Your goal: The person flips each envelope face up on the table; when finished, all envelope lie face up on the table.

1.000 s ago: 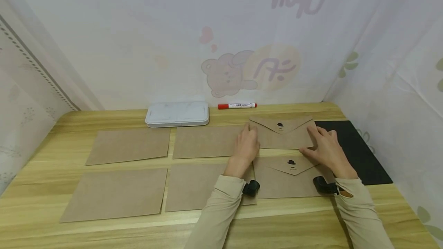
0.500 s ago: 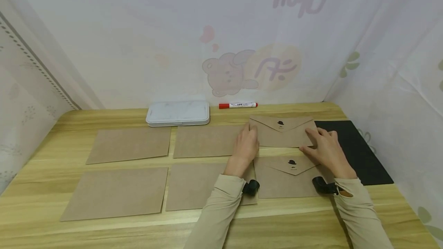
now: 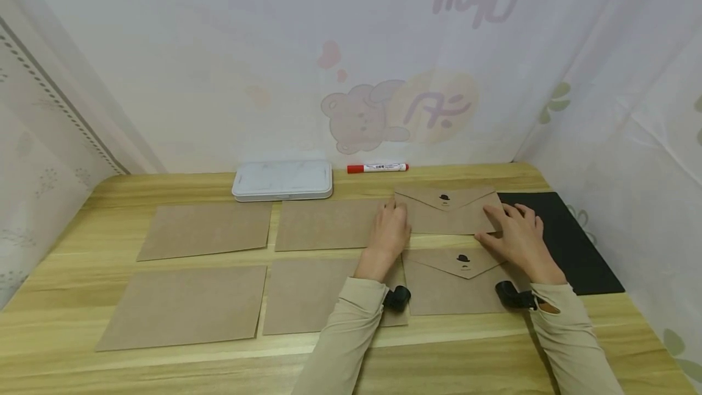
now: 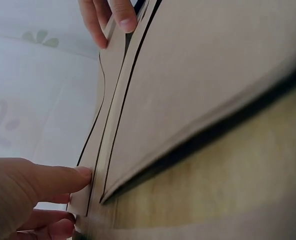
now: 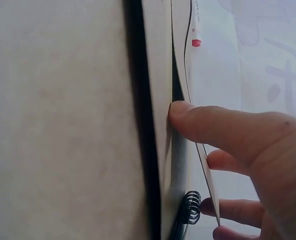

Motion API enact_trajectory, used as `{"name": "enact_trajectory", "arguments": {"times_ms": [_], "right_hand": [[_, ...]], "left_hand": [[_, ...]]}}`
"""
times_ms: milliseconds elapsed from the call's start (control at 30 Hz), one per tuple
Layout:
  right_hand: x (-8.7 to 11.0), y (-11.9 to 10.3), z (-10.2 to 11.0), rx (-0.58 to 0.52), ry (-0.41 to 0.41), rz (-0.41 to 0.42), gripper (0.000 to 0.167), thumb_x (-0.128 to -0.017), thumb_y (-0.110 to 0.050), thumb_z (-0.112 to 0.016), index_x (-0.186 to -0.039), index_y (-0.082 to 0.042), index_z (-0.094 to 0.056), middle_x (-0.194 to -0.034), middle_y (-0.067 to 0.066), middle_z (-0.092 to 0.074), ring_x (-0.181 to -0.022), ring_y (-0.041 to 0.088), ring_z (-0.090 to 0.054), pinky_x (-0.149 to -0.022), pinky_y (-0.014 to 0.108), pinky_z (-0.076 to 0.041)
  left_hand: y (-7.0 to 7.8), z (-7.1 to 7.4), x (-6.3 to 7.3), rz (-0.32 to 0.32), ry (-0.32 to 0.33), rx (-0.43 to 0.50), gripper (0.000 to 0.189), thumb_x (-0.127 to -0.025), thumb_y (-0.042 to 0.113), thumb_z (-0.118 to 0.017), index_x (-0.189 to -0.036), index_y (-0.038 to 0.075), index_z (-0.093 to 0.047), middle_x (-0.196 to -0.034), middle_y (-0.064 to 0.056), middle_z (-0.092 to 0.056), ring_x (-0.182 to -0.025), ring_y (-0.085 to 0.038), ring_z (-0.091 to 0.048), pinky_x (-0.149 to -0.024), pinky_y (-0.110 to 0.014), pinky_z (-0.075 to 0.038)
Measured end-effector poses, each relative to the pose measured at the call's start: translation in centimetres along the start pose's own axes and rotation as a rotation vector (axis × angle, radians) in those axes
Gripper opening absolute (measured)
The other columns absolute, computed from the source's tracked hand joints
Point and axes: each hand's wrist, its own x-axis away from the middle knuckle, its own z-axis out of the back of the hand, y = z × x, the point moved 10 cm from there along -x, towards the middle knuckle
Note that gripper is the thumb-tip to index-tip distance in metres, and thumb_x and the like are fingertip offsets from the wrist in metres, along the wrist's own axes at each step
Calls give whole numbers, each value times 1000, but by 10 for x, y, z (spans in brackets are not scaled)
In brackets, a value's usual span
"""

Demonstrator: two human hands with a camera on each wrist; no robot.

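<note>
At the far right of the tabletop lies a kraft-paper envelope [image 3: 446, 218] with a pointed flap and a small black hat print. My left hand [image 3: 390, 227] pinches its left edge, thumb [image 4: 63, 176] on the face and fingers curled at the side. My right hand [image 3: 518, 236] holds its right end; in the right wrist view the thumb [image 5: 185, 117] is at the near edge and the other fingers are around the side edge. Just below, a second flapped envelope [image 3: 455, 291] lies flat, partly under the right hand.
To the left lie several more brown envelopes, such as the near-left envelope [image 3: 186, 306]. A white tin case [image 3: 282, 180] and a red-capped marker [image 3: 378, 168] sit at the back by the curtain. A black spiral-bound notebook [image 3: 559, 242] is at the right.
Both hands stay at the two ends of the far envelope. The envelope's top edge has dipped slightly, and the right hand's fingers have shifted a little.
</note>
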Motion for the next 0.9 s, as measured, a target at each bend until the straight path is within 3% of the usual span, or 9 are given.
{"name": "enact_trajectory", "arguments": {"times_ms": [100, 233, 467, 700, 900], "right_hand": [[1, 1, -1, -3, -5, -2, 60, -81, -30, -71, -130, -2, -49, -132, 34, -36, -123, 55, -20, -91, 74, -9], [2, -1, 0, 0, 2, 20, 59, -81, -28, -72, -128, -1, -51, -131, 35, -37, -122, 58, -21, -90, 74, -15], [1, 0, -4, -14, -23, 24, 59, -81, -26, -72, -128, 2, -51, -132, 37, -36, -122, 60, -19, -85, 76, -20], [-2, -4, -6, 22, -36, 59, 41, -84, -21, -68, -117, 4, -60, -132, 37, -35, -122, 61, -17, -82, 77, -23], [-2, -8, -3, 16, -24, 107, 36, -83, -16, -69, -112, 5, -62, -129, 38, -38, -123, 59, -20, -92, 72, -19]], "left_hand": [[-2, -2, 0, 10, -16, -16, 18, -84, 14, -69, -97, 2, -64, -109, -14, -60, -89, -26, -51, -77, -34, -46], [-2, -2, 1, 22, -17, -48, 18, -84, 17, -69, -95, 3, -65, -112, -14, -60, -92, -26, -49, -78, -34, -45], [0, 0, 2, 36, -21, -75, 14, -81, 19, -71, -84, 6, -67, -102, -8, -58, -92, -23, -42, -73, -33, -42], [-1, 1, 2, 38, -35, -66, 16, -81, 19, -72, -75, 7, -64, -100, -8, -58, -93, -23, -40, -72, -33, -42], [0, 4, 3, 36, -24, -91, 15, -82, 18, -71, -72, 8, -64, -96, -7, -59, -90, -23, -41, -66, -30, -39]]}}
